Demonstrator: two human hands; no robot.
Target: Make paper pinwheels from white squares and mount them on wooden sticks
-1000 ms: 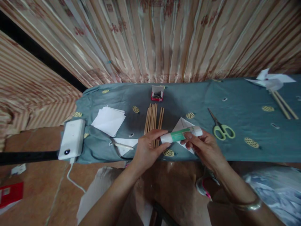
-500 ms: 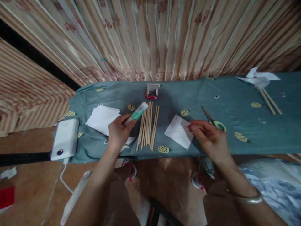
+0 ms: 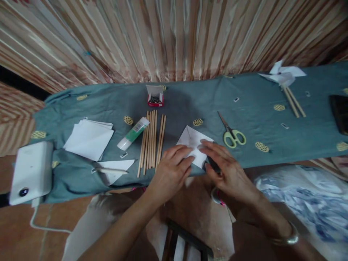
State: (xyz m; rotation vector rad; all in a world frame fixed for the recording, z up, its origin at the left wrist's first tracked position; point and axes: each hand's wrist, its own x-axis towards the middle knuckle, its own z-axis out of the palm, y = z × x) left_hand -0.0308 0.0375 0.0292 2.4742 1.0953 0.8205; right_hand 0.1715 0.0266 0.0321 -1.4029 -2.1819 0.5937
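A white square of paper [image 3: 193,134] with crease lines lies in front of me, its corners turned like a diamond. My left hand [image 3: 172,172] rests on its near left side, fingers stretched out and slightly apart. From the right, my right hand [image 3: 228,170] lies over the paper's other side, its fingers extended and the thumb apart near the table's edge. Both hands hide part of the sheet. A green and white glue stick [image 3: 133,133] lies left of it, its capped end against a bundle of wooden sticks [image 3: 149,143]. Green-handled scissors [image 3: 231,135] lie just beyond my right hand.
A stack of white paper [image 3: 88,139] and a pencil [image 3: 112,170] on a paper scrap lie at left, beside a white power bank [image 3: 32,172]. A small red box of metal pieces [image 3: 155,99] stands at the back. A paper pinwheel [image 3: 284,75] with sticks is far right.
My left hand has let go of the glue stick, which now lies by the sticks, and has moved right onto the paper. My right hand has shifted further over the paper. The view has turned right.
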